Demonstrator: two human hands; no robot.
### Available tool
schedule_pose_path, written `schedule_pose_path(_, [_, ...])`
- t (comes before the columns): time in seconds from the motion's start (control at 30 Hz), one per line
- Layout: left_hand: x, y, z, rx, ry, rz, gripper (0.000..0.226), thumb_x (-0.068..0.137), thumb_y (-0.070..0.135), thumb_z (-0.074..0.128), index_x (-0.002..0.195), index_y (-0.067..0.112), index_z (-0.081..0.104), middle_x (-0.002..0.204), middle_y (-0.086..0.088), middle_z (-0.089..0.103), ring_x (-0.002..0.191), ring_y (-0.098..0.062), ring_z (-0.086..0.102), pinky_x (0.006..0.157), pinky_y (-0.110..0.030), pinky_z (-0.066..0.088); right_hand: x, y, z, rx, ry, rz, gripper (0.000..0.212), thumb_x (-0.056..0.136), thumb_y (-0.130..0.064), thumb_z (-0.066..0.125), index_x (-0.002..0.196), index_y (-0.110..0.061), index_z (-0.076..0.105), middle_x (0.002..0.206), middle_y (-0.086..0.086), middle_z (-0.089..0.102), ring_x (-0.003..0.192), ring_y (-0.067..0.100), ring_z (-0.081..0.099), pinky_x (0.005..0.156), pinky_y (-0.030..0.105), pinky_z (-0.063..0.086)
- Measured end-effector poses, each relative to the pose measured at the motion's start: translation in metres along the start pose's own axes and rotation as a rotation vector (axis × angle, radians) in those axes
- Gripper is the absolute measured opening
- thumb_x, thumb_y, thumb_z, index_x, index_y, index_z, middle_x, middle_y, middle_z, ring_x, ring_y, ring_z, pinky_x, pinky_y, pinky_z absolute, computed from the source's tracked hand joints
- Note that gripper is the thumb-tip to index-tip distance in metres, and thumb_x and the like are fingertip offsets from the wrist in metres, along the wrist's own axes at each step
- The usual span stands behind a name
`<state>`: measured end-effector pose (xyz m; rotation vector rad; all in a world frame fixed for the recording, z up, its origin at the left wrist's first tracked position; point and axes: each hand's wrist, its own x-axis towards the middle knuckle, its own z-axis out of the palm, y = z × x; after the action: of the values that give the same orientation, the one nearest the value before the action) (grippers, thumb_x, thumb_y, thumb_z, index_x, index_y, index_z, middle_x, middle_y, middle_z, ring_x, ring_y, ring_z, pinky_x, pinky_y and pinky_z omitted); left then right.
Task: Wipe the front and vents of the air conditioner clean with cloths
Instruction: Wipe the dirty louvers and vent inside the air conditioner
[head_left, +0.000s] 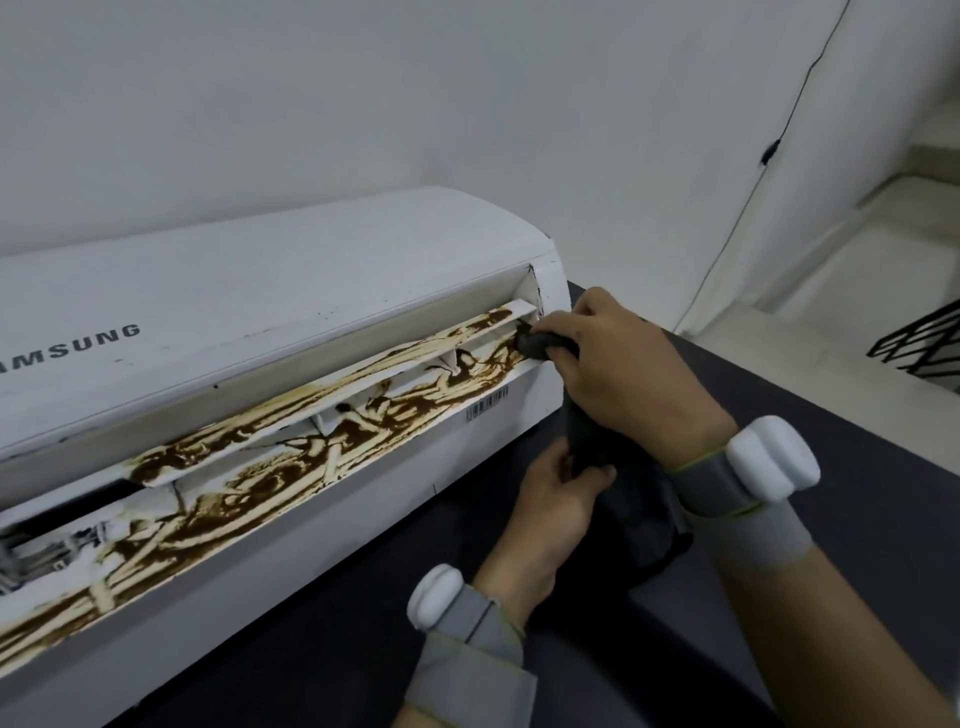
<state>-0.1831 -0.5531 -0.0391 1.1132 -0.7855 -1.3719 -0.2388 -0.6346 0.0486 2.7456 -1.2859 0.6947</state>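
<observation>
I have the white air conditioner (270, 306) lying on the dark table (857, 415), its vent (311, 436) streaked with brown grime from end to end. My right hand (618, 374) is at the air conditioner's right end, fingers curled round a bunched tip of the dark cloth (584, 436), pressing it into the vent's corner. My left hand (556, 493), just below that end, pinches the cloth's hanging part.
</observation>
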Motion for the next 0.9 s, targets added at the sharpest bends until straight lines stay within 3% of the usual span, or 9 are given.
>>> schedule_pose_path(0.1, [0.0, 0.004, -0.001, -0.009, -0.026, 0.017, 0.023, 0.091, 0.007, 0.057, 0.106, 0.024, 0.064, 0.095, 0.009, 0.07, 0.08, 0.0, 0.067, 0.059, -0.013, 0.049, -0.005, -0.002, -0.001, -0.048, -0.016, 0.056, 0.028, 0.097, -0.032, 0.042, 0.121, -0.033, 0.057, 0.102, 0.002, 0.044, 0.077, 0.029, 0.056, 0.066, 0.038, 0.05])
schedule_pose_path(0.33, [0.0, 0.009, -0.005, -0.021, -0.003, 0.025, 0.024, 0.092, 0.007, 0.055, 0.106, 0.023, 0.067, 0.099, 0.005, 0.072, 0.087, -0.007, 0.068, 0.066, -0.017, 0.05, 0.002, -0.012, 0.007, -0.109, 0.1, 0.216, 0.026, 0.094, -0.041, 0.05, 0.108, -0.024, 0.064, 0.103, 0.003, 0.042, 0.075, 0.029, 0.057, 0.061, 0.031, 0.041])
schedule_pose_path(0.4, [0.0, 0.009, -0.004, -0.026, 0.007, 0.017, 0.024, 0.092, 0.008, 0.055, 0.106, 0.023, 0.067, 0.103, 0.002, 0.072, 0.094, -0.013, 0.067, 0.073, -0.022, 0.051, 0.005, -0.013, 0.008, -0.142, 0.107, 0.175, 0.025, 0.095, -0.036, 0.05, 0.107, -0.021, 0.065, 0.105, 0.002, 0.044, 0.074, 0.029, 0.057, 0.061, 0.031, 0.043])
schedule_pose_path(0.53, [0.0, 0.01, -0.002, -0.002, -0.007, 0.027, 0.023, 0.092, 0.009, 0.056, 0.099, 0.027, 0.068, 0.099, 0.006, 0.073, 0.086, -0.005, 0.068, 0.065, -0.014, 0.05, 0.005, -0.004, 0.003, -0.164, 0.068, 0.051, 0.021, 0.092, -0.035, 0.054, 0.103, -0.024, 0.067, 0.089, -0.005, 0.047, 0.072, 0.021, 0.054, 0.054, 0.027, 0.036])
schedule_pose_path(0.63, [0.0, 0.01, 0.001, 0.006, -0.008, 0.023, 0.025, 0.092, 0.01, 0.055, 0.099, 0.03, 0.068, 0.102, 0.007, 0.072, 0.095, -0.01, 0.067, 0.084, -0.028, 0.054, 0.009, -0.002, 0.006, -0.151, 0.116, 0.127, 0.022, 0.091, -0.038, 0.053, 0.097, -0.022, 0.067, 0.086, -0.005, 0.048, 0.075, 0.021, 0.054, 0.056, 0.028, 0.036])
schedule_pose_path(0.73, [0.0, 0.008, 0.002, 0.004, 0.002, 0.0, 0.026, 0.094, 0.015, 0.053, 0.095, 0.037, 0.067, 0.098, 0.014, 0.072, 0.092, -0.005, 0.067, 0.08, -0.025, 0.053, 0.013, -0.004, 0.013, -0.139, 0.123, 0.113, 0.024, 0.092, -0.037, 0.051, 0.096, -0.018, 0.065, 0.088, -0.003, 0.05, 0.076, 0.023, 0.055, 0.06, 0.032, 0.043])
schedule_pose_path(0.9, [0.003, 0.005, 0.003, -0.004, 0.03, -0.028, 0.027, 0.094, 0.015, 0.053, 0.091, 0.034, 0.071, 0.097, 0.008, 0.073, 0.096, -0.014, 0.067, 0.091, -0.038, 0.052, 0.015, 0.006, 0.01, 0.019, 0.085, 0.09, 0.016, 0.084, -0.036, 0.059, 0.086, -0.022, 0.065, 0.08, -0.007, 0.055, 0.074, 0.018, 0.054, 0.059, 0.028, 0.038])
